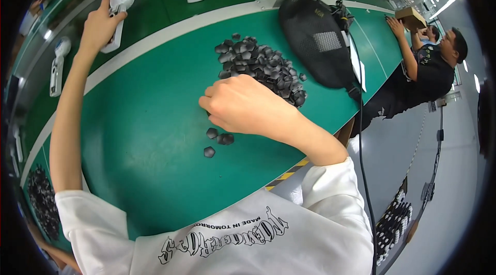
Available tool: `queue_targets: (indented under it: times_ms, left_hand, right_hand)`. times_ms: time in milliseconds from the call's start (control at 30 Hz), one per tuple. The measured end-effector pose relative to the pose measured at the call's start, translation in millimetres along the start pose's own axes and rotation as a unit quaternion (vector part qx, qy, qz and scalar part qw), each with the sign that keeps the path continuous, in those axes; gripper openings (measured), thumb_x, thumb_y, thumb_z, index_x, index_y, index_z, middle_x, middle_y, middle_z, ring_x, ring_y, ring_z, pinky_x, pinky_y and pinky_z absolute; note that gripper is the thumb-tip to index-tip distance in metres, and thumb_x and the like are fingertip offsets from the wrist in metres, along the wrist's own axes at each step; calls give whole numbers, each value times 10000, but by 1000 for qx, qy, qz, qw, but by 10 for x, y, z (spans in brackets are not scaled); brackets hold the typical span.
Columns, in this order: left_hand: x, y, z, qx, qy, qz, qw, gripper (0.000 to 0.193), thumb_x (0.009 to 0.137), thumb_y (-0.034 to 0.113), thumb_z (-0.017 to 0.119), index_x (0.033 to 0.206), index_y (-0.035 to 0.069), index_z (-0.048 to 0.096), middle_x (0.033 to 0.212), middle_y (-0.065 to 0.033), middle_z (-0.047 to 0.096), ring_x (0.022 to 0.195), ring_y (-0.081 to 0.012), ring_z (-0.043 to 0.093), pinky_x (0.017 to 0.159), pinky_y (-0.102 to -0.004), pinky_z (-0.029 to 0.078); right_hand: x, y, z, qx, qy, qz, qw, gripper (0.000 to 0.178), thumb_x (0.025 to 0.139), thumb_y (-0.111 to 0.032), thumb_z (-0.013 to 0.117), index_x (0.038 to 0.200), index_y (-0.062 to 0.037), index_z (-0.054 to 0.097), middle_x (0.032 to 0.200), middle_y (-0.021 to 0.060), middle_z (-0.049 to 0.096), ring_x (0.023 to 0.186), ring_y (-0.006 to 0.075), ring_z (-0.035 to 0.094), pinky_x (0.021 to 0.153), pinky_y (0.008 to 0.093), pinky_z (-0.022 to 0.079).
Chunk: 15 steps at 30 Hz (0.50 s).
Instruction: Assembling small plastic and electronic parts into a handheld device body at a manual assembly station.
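Left hand clasps white device; right hand curled, grip hidden, beside heaped black pieces; black bag flanks these on worktop.

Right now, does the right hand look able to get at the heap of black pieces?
Probably yes: the right hand is right by the black heap, with nothing visible in the way.

The green bench top carried a heap of black pentagonal pieces, several loose pieces, and a black bag.
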<state>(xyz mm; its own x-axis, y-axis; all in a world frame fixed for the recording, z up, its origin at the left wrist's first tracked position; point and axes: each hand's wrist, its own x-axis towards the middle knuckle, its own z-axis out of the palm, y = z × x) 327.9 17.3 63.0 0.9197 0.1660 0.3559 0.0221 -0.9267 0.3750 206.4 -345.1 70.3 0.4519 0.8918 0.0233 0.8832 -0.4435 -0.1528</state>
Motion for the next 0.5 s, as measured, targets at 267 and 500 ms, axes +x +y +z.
queue_targets:
  times_ms: [267,500]
  left_hand:
    - [-2020,701,-789,-63,-122,87,987,803,760,220,757,1506,134,475,878,-213,715,737,-370,682,686,-420,523]
    - [-2469,832,-734,-62,-100,65,991,813,714,152,836,1465,106,528,843,-154,687,678,-291,654,624,-324,512]
  right_hand:
    - [27,-23,-36,-57,89,-24,994,98,773,-74,678,730,-29,602,717,99,631,681,292,670,578,403,531]
    - [137,-73,-67,-18,81,48,995,91,804,-25,678,777,-29,591,705,96,598,603,298,604,546,396,475]
